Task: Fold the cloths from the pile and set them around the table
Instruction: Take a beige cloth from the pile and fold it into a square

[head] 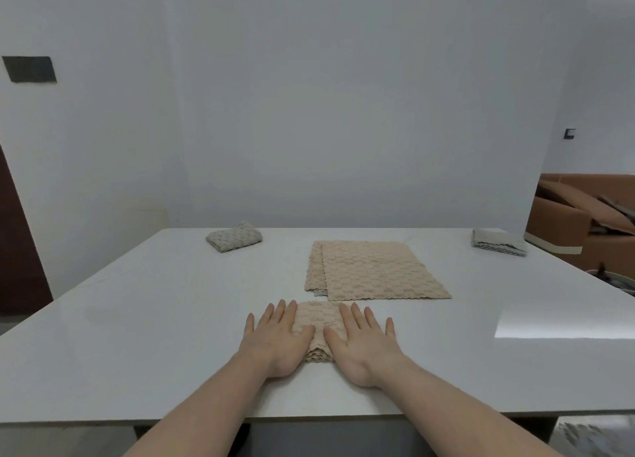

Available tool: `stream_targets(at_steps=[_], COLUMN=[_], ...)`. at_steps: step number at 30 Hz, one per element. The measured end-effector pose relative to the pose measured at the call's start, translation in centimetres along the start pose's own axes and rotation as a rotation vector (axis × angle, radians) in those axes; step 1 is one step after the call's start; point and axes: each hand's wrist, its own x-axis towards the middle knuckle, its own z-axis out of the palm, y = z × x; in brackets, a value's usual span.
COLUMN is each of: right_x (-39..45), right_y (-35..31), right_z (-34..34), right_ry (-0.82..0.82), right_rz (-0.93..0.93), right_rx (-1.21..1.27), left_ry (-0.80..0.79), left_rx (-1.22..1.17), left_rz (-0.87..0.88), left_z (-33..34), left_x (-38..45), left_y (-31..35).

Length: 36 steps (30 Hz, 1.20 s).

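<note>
A folded beige textured cloth [318, 322] lies near the front edge of the white table [137, 319]. My left hand [276, 338] rests flat on its left side and my right hand [362, 343] flat on its right side, fingers spread, pressing down. Just behind it a pile of flat beige cloths [372, 269] lies spread out, with a grey edge showing underneath. A folded grey cloth [234, 236] sits at the far left of the table. Another folded grey cloth [498, 242] sits at the far right corner.
A white wall stands right behind the table. A brown sofa [584, 216] with cushions is beyond the table's right side. A dark door [17, 233] is at the left. The table's front edge runs just under my forearms.
</note>
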Motion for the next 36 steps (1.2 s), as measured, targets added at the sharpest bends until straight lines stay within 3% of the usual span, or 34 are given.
stream_targets(at_steps=[19, 30, 36], right_x=[-4.4, -5.0, -5.6], right_y=[0.8, 1.5, 1.5], right_z=[0.2, 0.9, 1.0], right_ry=[-0.029, 0.031, 0.075], right_rz=[-0.018, -0.049, -0.06], right_rx=[-0.034, 0.007, 0.106], left_ry=[-0.058, 0.064, 0.195], left_rx=[0.054, -0.047, -0.243], left_rz=[0.039, 0.063, 0.071], left_z=[-0.5, 0.8, 0.9], left_x=[-4.8, -5.8, -6.7], left_y=[-2.1, -2.8, -2.8])
